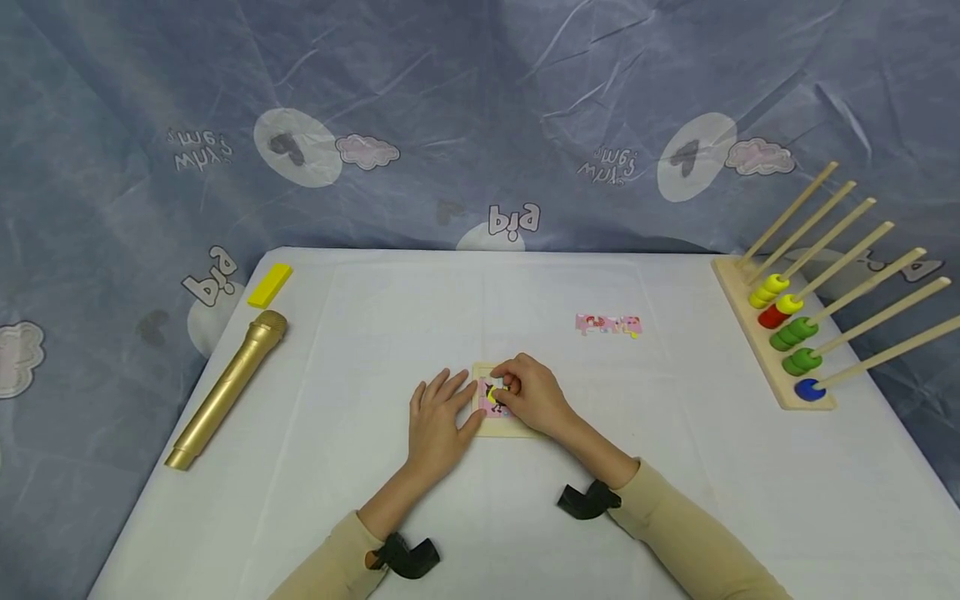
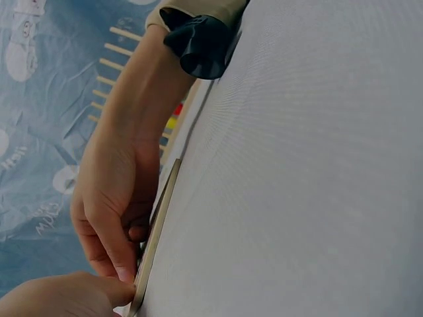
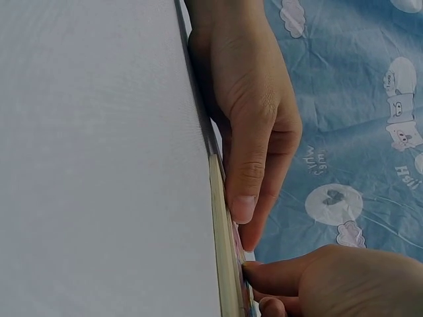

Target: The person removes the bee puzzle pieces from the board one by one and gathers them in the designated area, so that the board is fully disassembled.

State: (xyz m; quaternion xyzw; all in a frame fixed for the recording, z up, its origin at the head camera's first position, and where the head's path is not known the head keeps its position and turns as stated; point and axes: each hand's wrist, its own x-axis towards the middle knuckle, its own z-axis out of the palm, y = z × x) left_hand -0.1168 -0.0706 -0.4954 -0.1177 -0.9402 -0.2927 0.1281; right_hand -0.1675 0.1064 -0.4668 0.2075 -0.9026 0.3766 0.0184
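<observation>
Pale rectangular wooden board lies partly under spread left hand and curled right hand, hold unclear; wrist views reveal its thickness.

Resembles a staged tabletop play corner; cannot be assigned to any building type. Indicated by a white-covered table, a blue-grey cloth printed with clouds and lettering behind it, a wooden bead rack at the table's right end and a golden microphone at its left.
</observation>
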